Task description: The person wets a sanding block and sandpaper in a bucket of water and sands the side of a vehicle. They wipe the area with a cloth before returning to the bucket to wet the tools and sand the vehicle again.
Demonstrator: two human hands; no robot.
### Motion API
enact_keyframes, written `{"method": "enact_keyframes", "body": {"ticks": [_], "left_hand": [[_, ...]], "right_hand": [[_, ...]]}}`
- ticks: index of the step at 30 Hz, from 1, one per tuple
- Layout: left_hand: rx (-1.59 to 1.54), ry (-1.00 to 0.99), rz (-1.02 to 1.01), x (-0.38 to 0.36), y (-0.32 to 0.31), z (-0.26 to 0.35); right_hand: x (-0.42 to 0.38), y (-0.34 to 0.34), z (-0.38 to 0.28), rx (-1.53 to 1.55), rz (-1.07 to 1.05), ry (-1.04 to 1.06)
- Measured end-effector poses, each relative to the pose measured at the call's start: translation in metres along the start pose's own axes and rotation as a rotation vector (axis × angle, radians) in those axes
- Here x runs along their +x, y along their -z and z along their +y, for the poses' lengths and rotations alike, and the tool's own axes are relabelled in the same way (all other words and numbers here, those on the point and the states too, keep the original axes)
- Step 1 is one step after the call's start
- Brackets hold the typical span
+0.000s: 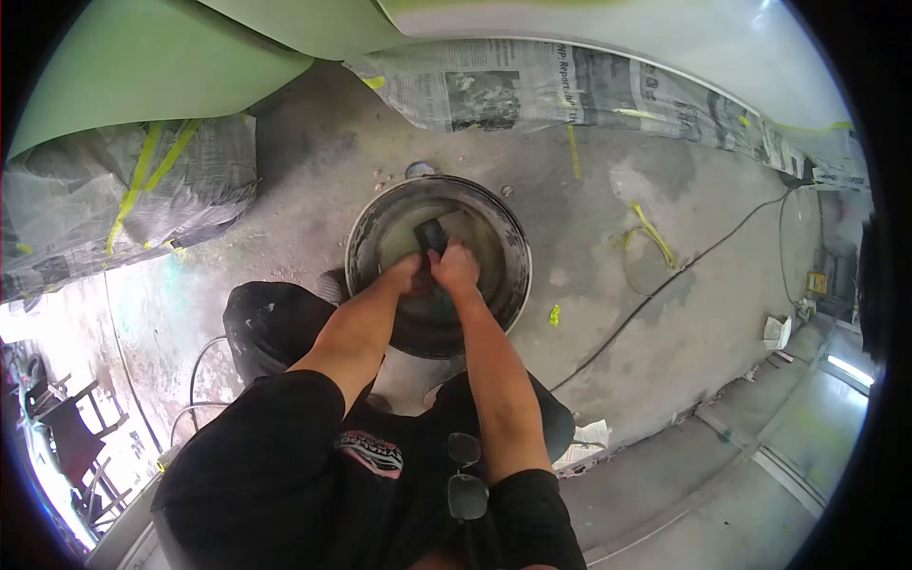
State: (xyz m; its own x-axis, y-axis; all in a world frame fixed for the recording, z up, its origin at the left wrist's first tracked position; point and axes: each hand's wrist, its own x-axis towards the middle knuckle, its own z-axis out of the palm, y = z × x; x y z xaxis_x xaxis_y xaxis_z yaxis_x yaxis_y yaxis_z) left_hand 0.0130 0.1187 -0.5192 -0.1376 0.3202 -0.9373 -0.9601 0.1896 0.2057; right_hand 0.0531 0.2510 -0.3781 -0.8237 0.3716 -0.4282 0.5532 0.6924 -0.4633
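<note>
Both hands reach down into a round dark-rimmed bucket (525,249) on the floor, which appears to hold cloudy liquid. My right hand (456,264) is closed on a small dark block (430,234), whose upper end sticks out above the fingers. Just to the left, my left hand (412,275) is low in the bucket beside the right one. Its fingers are mostly hidden, so what it holds, if anything, cannot be made out.
Pale green panels (161,66) and newspaper masking (494,90) stretch across the top. A wheel-like shape (123,195) wrapped in paper stands at left. A dark cable (655,293) crosses the floor at right, near yellow tape (654,233).
</note>
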Motion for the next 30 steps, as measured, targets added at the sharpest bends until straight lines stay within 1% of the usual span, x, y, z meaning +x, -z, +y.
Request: {"method": "enact_keyframes", "body": {"ticks": [1, 2, 3, 4, 5, 6, 7, 8, 9, 10, 12, 13, 14, 17, 20, 21, 23, 26, 27, 28, 29, 30], "left_hand": [[-0.028, -0.071, -0.077, 0.064, 0.023, -0.021], [-0.061, -0.138, -0.156, 0.122, 0.044, -0.04], [0.339, -0.29, 0.057, 0.098, 0.03, -0.03], [0.747, -0.354, 0.33, 0.07, 0.013, -0.017], [1.158, -0.454, 0.56, 0.048, -0.002, -0.014], [1.22, -0.451, 0.509, 0.061, -0.006, -0.014], [1.282, -0.448, 0.456, 0.089, -0.005, -0.023], [1.336, -0.448, 0.403, 0.121, -0.005, -0.034], [1.399, -0.585, 0.333, 0.157, 0.003, -0.047], [1.264, -0.568, 0.317, 0.134, -0.004, -0.043], [0.971, -0.572, 0.293, 0.067, -0.023, -0.024], [0.948, -0.574, 0.28, 0.044, -0.029, -0.015], [0.978, -0.568, 0.268, 0.024, -0.035, -0.007], [1.58, -0.586, 0.234, 0.033, -0.021, -0.015], [1.537, -0.818, 0.143, 0.095, 0.017, -0.066], [1.53, -0.599, 0.093, 0.096, 0.01, -0.066], [1.491, -0.164, 0.024, 0.089, -0.006, -0.044], [1.303, -0.207, 0.217, 0.007, -0.045, -0.01], [1.41, -0.37, 0.227, 0.027, -0.034, -0.02], [1.512, -0.535, 0.237, 0.067, -0.009, -0.033], [1.61, -0.706, 0.245, 0.086, 0.008, -0.037], [1.44, -0.635, 0.21, 0.075, 0.011, -0.031]], "right_hand": [[-0.006, 0.017, -0.007, -0.046, -0.003, 0.008], [-0.008, 0.028, -0.011, 0.038, 0.102, 0.1], [-0.014, 0.034, -0.012, 0.128, 0.206, 0.179], [-0.029, 0.037, -0.012, 0.223, 0.304, 0.238], [-0.045, 0.049, -0.016, 0.247, 0.361, 0.27], [-0.055, 0.071, -0.025, 0.263, 0.428, 0.315], [-0.066, 0.095, -0.033, 0.275, 0.497, 0.36], [-0.081, 0.116, -0.038, 0.394, 0.451, 0.271], [-0.1, 0.136, -0.04, 0.51, 0.403, 0.187], [-0.121, 0.155, -0.043, 0.626, 0.349, 0.105], [-0.16, 0.191, -0.05, 0.898, 0.327, 0.019], [-0.177, 0.205, -0.053, 0.943, 0.338, -0.008], [-0.186, 0.217, -0.054, 0.991, 0.348, -0.034], [-0.188, 0.236, -0.047, 0.989, 0.45, -0.041], [-0.187, 0.26, -0.058, 0.918, 0.567, 0.067], [-0.188, 0.265, -0.058, 0.884, 0.581, 0.065], [-0.183, 0.265, -0.049, 0.891, 0.588, 0.036], [-0.175, 0.267, -0.04, 0.938, 0.599, 0.02], [-0.175, 0.268, -0.037, 0.958, 0.599, 0.014], [-0.175, 0.27, -0.035, 0.977, 0.609, 0.018], [-0.175, 0.271, -0.034, 0.999, 0.619, 0.026], [-0.176, 0.272, -0.034, 1.024, 0.627, 0.034]]}}
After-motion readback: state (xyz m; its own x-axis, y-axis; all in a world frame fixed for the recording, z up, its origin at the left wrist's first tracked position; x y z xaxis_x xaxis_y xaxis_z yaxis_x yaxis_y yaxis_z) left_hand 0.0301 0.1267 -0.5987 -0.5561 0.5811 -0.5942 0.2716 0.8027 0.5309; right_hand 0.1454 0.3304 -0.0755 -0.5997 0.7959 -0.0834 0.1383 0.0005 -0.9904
